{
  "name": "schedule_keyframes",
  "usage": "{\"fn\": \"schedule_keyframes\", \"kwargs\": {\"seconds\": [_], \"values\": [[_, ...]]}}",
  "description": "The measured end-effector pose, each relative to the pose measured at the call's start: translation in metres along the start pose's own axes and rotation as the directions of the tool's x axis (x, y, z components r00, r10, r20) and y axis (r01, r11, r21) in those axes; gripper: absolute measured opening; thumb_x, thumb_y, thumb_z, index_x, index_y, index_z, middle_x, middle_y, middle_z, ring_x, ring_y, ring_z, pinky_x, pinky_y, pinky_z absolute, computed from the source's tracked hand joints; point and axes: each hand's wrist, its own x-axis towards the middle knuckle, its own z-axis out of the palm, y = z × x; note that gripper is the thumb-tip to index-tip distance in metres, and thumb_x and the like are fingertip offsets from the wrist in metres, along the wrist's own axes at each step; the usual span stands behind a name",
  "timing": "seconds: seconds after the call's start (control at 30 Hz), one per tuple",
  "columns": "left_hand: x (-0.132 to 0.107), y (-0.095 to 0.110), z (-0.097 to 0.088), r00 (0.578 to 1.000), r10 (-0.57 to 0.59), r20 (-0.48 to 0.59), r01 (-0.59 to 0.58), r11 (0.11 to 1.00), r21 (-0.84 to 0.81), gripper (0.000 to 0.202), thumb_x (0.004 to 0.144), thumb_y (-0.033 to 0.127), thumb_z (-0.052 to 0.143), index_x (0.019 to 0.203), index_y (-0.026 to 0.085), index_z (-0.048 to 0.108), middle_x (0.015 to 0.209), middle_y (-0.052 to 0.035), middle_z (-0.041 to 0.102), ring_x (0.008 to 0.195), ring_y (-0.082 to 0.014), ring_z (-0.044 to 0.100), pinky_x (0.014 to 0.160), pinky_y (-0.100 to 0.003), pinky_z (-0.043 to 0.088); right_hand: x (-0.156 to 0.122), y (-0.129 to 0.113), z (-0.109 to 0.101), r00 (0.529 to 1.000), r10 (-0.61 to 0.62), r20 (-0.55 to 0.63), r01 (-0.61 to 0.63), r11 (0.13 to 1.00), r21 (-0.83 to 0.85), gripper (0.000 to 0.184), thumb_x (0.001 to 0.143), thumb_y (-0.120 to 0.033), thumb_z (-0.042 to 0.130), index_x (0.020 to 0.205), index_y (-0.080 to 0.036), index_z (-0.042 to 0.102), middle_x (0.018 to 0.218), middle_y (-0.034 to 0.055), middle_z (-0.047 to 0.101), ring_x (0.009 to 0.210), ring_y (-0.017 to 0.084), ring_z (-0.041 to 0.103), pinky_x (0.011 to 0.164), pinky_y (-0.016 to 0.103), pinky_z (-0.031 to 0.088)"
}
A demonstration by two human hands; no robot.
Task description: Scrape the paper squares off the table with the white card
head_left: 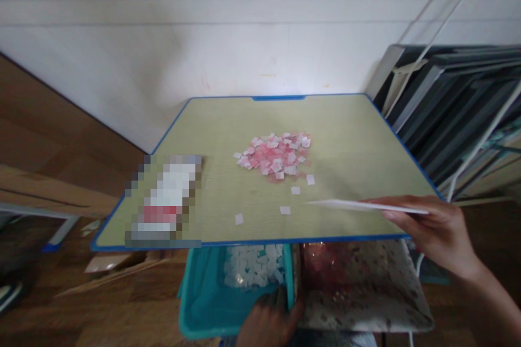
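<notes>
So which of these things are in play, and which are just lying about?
In play: card in right hand; squares pile; teal bin at left hand.
Lying about: blurred pack on table; dark panels; cardboard.

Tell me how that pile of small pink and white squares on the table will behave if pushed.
Probably very light: the squares look thin and flat, so they should slide easily on the smooth table. Likely to scatter, as strays already lie apart from the pile.
</notes>
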Motion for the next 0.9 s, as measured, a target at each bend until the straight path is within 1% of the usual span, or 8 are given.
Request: {"fn": "schedule_keyframes", "kwargs": {"seconds": [0.07, 0.23, 0.27, 0.4, 0.53, 0.7, 0.8, 0.9], "values": [[0.000, 0.000, 0.003, 1.000, 0.000, -0.030, 0.000, 1.000, -0.007, 0.051, 0.076, 0.012, 0.060, 0.121, 0.019, 0.039, 0.085, -0.0117, 0.060, 0.068, -0.0232, 0.060, 0.055, -0.033, 0.050, 0.008, 0.000, 0.013, 0.999, -0.030, -0.029, 0.029, 0.999, -0.029, 0.021, 0.076, -0.018, 0.056, 0.090, -0.032, 0.066, 0.094, -0.0017, 0.069, 0.081, 0.019, 0.065, 0.069, 0.029, 0.054], [0.000, -0.001, 0.007, 0.998, 0.009, -0.060, -0.012, 0.999, -0.051, 0.041, 0.077, 0.016, 0.059, 0.115, 0.023, 0.045, 0.085, -0.0114, 0.061, 0.066, -0.0238, 0.059, 0.051, -0.033, 0.049, 0.020, -0.003, 0.037, 0.991, -0.117, 0.069, 0.121, 0.990, -0.066, 0.020, 0.080, -0.020, 0.051, 0.093, -0.023, 0.066, 0.091, 0.0018, 0.070, 0.083, 0.018, 0.065, 0.070, 0.028, 0.054], [0.000, -0.001, 0.007, 0.997, 0.003, -0.076, -0.008, 0.998, -0.055, 0.038, 0.078, 0.018, 0.058, 0.114, 0.023, 0.047, 0.084, -0.0110, 0.061, 0.065, -0.0240, 0.059, 0.050, -0.033, 0.049, 0.021, -0.003, 0.037, 0.992, -0.121, 0.036, 0.124, 0.989, -0.082, 0.019, 0.079, -0.021, 0.052, 0.092, -0.024, 0.066, 0.089, 0.0015, 0.070, 0.081, 0.018, 0.066, 0.069, 0.027, 0.054], [-0.002, -0.001, 0.006, 0.987, -0.027, -0.157, 0.016, 0.997, -0.076, 0.033, 0.080, 0.022, 0.056, 0.113, 0.023, 0.048, 0.081, -0.0098, 0.061, 0.064, -0.0233, 0.058, 0.052, -0.033, 0.049, 0.022, 0.002, 0.030, 0.972, -0.086, -0.218, 0.038, 0.976, -0.216, 0.017, 0.076, -0.021, 0.057, 0.089, -0.024, 0.067, 0.085, 0.0011, 0.071, 0.073, 0.019, 0.067, 0.063, 0.026, 0.053], [-0.002, -0.001, 0.010, 0.986, -0.021, -0.164, 0.006, 0.996, -0.093, 0.032, 0.081, 0.025, 0.054, 0.113, 0.024, 0.047, 0.082, -0.0102, 0.062, 0.065, -0.0232, 0.059, 0.053, -0.032, 0.049, 0.017, 0.004, 0.026, 0.987, -0.078, -0.139, 0.042, 0.967, -0.251, 0.017, 0.076, -0.022, 0.056, 0.089, -0.024, 0.067, 0.084, 0.0010, 0.071, 0.070, 0.019, 0.067, 0.062, 0.026, 0.053], [-0.003, -0.002, 0.012, 0.991, -0.031, -0.130, 0.017, 0.994, -0.109, 0.036, 0.084, 0.022, 0.048, 0.120, 0.025, 0.041, 0.086, -0.0103, 0.062, 0.067, -0.0228, 0.059, 0.055, -0.032, 0.049, 0.009, -0.002, 0.021, 0.961, -0.059, -0.269, -0.006, 0.972, -0.235, 0.018, 0.073, -0.020, 0.060, 0.087, -0.029, 0.067, 0.083, -0.0029, 0.071, 0.071, 0.018, 0.066, 0.061, 0.024, 0.052], [-0.003, -0.002, 0.009, 0.996, -0.025, -0.086, 0.014, 0.992, -0.124, 0.036, 0.086, 0.023, 0.046, 0.121, 0.025, 0.039, 0.085, -0.0099, 0.061, 0.067, -0.0228, 0.059, 0.056, -0.033, 0.049, 0.009, -0.002, 0.021, 0.987, -0.032, -0.156, 0.000, 0.979, -0.201, 0.016, 0.073, -0.021, 0.059, 0.085, -0.029, 0.067, 0.082, -0.0022, 0.071, 0.069, 0.017, 0.066, 0.059, 0.023, 0.052], [-0.002, -0.001, 0.005, 0.999, -0.019, -0.043, 0.013, 0.991, -0.130, 0.033, 0.087, 0.023, 0.043, 0.120, 0.025, 0.040, 0.087, -0.0107, 0.061, 0.068, -0.0226, 0.059, 0.057, -0.033, 0.049, 0.013, -0.003, 0.032, 1.000, -0.030, 0.000, 0.030, 0.992, -0.120, 0.018, 0.076, -0.020, 0.055, 0.088, -0.027, 0.067, 0.087, 0.0001, 0.071, 0.075, 0.017, 0.066, 0.063, 0.024, 0.053]]}}
